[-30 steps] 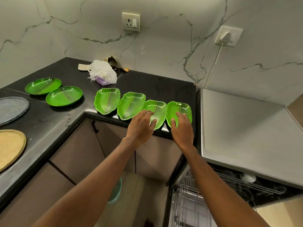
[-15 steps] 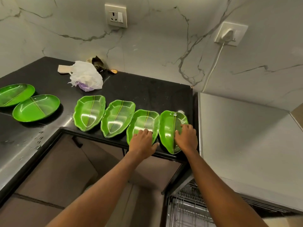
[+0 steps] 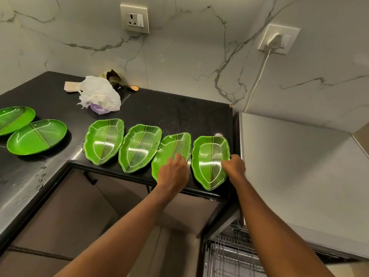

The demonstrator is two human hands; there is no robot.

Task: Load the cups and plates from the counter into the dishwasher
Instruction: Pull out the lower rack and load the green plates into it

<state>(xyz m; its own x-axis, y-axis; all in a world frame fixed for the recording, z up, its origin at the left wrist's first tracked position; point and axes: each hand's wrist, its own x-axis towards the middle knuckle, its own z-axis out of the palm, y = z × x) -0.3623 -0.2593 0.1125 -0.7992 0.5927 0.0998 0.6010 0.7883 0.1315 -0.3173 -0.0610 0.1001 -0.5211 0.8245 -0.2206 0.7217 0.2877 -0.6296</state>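
Note:
Four green leaf-shaped plates lie in a row near the front edge of the black counter (image 3: 169, 112). My left hand (image 3: 172, 172) grips the near end of the third leaf plate (image 3: 173, 143), which looks tilted up on its left side. At the right rim of the fourth leaf plate (image 3: 209, 158), beside the counter's end, my right hand (image 3: 233, 166) curls its fingers round the edge. The first leaf plate (image 3: 103, 141) and second leaf plate (image 3: 139, 147) lie untouched. Two round green plates (image 3: 37, 136) sit at the far left. No cups are in view.
The dishwasher's grey top (image 3: 289, 166) stands right of the counter, with its wire rack (image 3: 229, 256) pulled out below my right arm. A crumpled plastic bag (image 3: 99, 94) and scraps lie at the counter's back. A plugged-in cord (image 3: 259, 76) runs down the wall.
My right hand slid from on top of the fourth leaf plate to its right rim. My left hand stayed on the third plate, which now tilts. The view moved closer and to the right.

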